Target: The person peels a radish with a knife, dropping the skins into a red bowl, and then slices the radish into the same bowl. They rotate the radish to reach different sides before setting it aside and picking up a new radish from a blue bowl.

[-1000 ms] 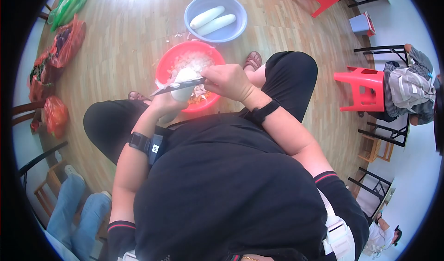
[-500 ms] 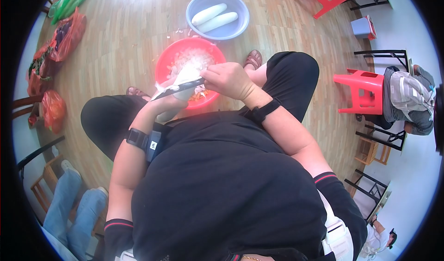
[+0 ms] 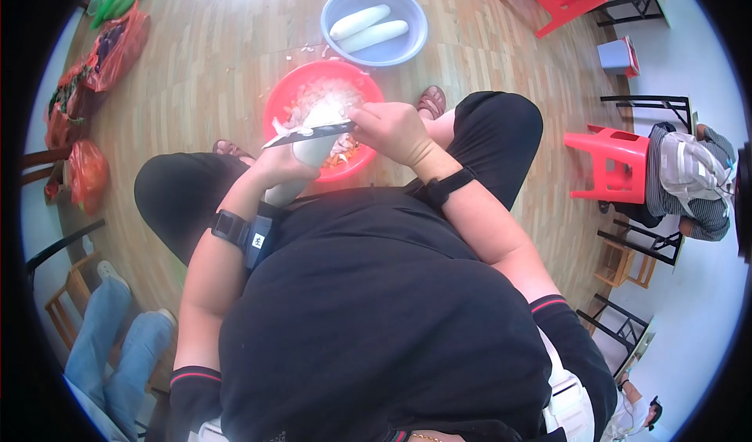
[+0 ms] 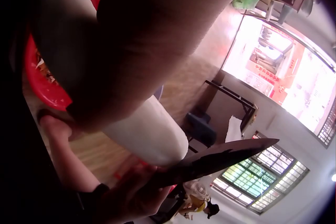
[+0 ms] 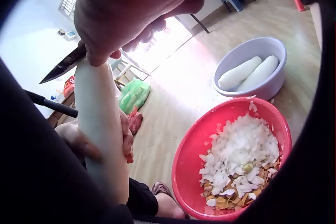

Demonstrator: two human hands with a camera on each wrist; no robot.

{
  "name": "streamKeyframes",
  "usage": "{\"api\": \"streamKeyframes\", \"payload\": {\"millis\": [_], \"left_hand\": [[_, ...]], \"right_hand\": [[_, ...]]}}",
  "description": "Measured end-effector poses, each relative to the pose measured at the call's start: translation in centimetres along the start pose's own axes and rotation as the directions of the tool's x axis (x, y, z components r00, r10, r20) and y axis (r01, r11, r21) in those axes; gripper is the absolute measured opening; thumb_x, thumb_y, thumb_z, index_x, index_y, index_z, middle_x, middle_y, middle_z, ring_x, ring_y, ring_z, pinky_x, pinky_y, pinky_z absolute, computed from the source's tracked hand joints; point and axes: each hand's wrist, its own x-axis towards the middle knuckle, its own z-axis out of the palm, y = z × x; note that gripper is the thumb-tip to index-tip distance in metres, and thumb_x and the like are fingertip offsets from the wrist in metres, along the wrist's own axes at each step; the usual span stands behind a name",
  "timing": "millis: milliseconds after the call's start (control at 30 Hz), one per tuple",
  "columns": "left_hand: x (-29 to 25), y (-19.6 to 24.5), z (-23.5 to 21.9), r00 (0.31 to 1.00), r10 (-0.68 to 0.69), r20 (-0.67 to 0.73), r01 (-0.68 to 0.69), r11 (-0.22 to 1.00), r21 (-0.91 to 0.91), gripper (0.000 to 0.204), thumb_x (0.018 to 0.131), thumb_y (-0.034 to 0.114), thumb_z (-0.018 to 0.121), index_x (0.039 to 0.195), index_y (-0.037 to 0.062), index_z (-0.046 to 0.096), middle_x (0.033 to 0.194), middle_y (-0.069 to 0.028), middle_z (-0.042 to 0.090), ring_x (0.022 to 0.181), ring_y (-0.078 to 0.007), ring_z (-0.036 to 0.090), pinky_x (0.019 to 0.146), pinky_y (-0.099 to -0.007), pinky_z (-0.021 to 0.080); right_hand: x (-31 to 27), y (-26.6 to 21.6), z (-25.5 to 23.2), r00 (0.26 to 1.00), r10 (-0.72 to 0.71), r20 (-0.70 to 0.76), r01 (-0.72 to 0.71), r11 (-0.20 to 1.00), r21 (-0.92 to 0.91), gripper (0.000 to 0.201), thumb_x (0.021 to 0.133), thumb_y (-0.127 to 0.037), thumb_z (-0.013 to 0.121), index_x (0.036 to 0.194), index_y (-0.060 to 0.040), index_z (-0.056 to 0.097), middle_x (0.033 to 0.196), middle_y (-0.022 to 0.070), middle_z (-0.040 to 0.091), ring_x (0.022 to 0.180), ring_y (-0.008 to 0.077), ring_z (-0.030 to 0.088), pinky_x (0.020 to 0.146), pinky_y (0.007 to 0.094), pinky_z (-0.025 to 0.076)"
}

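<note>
A long peeled-looking white radish (image 5: 100, 113) is in my left hand (image 3: 278, 164), whose fingers wrap round its middle. The radish slants up over the red basin (image 3: 276, 101) between the knees. My right hand (image 3: 392, 133) grips a dark-bladed knife (image 3: 301, 135) by the handle. Its blade (image 4: 226, 158) lies across the radish's upper end, tip pointing left in the head view. Pale shavings cling by the blade's tip. Inside the basin are white chopped pieces (image 5: 241, 140) above orange-brown scraps (image 5: 231, 200).
A pale blue basin (image 3: 421, 39) with two white radishes (image 3: 372, 36) stands beyond the red one. Scraps dot the wooden floor nearby. Bags (image 3: 117, 50) lie at left, red stools (image 3: 611, 160) at right. Other people sit at both sides.
The knife has shifted slightly up and right in the head view, and more of the radish shows below the blade. Both hands keep their hold. The head view has drifted a little.
</note>
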Motion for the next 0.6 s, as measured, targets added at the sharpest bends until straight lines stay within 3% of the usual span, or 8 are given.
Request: {"api": "streamKeyframes", "payload": {"millis": [67,133,233,300,367,433,600], "left_hand": [[0.0,0.1,0.0,1.0,-0.015,0.004,0.015,1.0,-0.02,0.06,0.061,0.019,0.076,0.117,0.0033,0.059,0.101,-0.0113,0.066,0.093,-0.0204,0.062,0.08,-0.034,0.05],[0.2,-0.4,-0.1,0.999,-0.031,0.007,0.031,0.999,-0.041,0.06,0.061,0.018,0.076,0.117,0.0033,0.059,0.101,-0.0111,0.066,0.093,-0.0204,0.062,0.08,-0.0339,0.05],[0.7,-1.0,0.0,0.996,0.056,0.067,-0.049,0.994,-0.097,0.062,0.06,0.017,0.077,0.117,0.0035,0.059,0.102,-0.011,0.066,0.094,-0.0211,0.063,0.083,-0.0339,0.049],[0.2,-0.5,0.3,0.977,0.211,0.031,-0.205,0.971,-0.125,0.058,0.059,0.009,0.076,0.114,0.0017,0.057,0.097,-0.0039,0.063,0.091,-0.0135,0.059,0.083,-0.0301,0.048],[0.4,-0.8,0.3,0.977,0.208,0.038,-0.201,0.97,-0.138,0.059,0.06,0.01,0.076,0.115,0.0016,0.056,0.098,-0.0043,0.063,0.091,-0.0142,0.06,0.085,-0.0304,0.048],[0.7,-1.0,0.3,0.986,0.161,0.037,-0.159,0.986,-0.058,0.067,0.059,0.018,0.078,0.12,0.0032,0.057,0.105,-0.0126,0.066,0.098,-0.0232,0.063,0.088,-0.036,0.048],[0.6,-0.9,0.2,0.995,0.099,0.013,-0.098,0.994,-0.039,0.064,0.058,0.018,0.076,0.117,0.0015,0.059,0.104,-0.0139,0.066,0.096,-0.0235,0.063,0.087,-0.0356,0.049]], "right_hand": [[0.0,0.1,0.0,1.0,-0.004,-0.005,0.004,1.0,0.013,0.029,0.069,-0.015,0.075,0.093,-0.0107,0.059,0.072,0.0016,0.057,0.065,0.0213,0.062,0.055,0.0333,0.05],[-0.2,0.3,0.3,1.0,0.014,-0.015,-0.014,1.0,0.016,0.025,0.072,-0.018,0.073,0.091,-0.012,0.059,0.07,0.0016,0.057,0.065,0.021,0.063,0.055,0.0342,0.05],[-0.8,1.4,1.1,0.995,0.088,-0.041,-0.088,0.996,-0.018,0.019,0.076,-0.02,0.071,0.088,-0.0131,0.058,0.069,0.0018,0.058,0.064,0.0211,0.064,0.054,0.0351,0.051],[-1.0,1.8,1.2,0.988,0.143,-0.061,-0.146,0.988,-0.054,0.017,0.076,-0.018,0.07,0.087,-0.0127,0.059,0.07,0.0021,0.06,0.064,0.0215,0.064,0.054,0.035,0.051],[-0.9,1.7,0.9,0.977,0.192,-0.094,-0.188,0.981,0.049,0.013,0.077,-0.016,0.069,0.086,-0.0124,0.059,0.07,0.0027,0.061,0.063,0.0222,0.064,0.053,0.0348,0.051],[-0.5,0.9,0.5,0.979,0.184,-0.09,-0.178,0.981,0.072,0.013,0.077,-0.016,0.069,0.085,-0.0124,0.059,0.07,0.0027,0.062,0.063,0.0219,0.065,0.053,0.0346,0.051],[0.2,-0.3,0.2,0.995,0.092,-0.034,-0.089,0.992,0.084,0.016,0.076,-0.019,0.07,0.085,-0.0124,0.058,0.069,0.0023,0.061,0.064,0.0208,0.065,0.053,0.0342,0.051]]}}
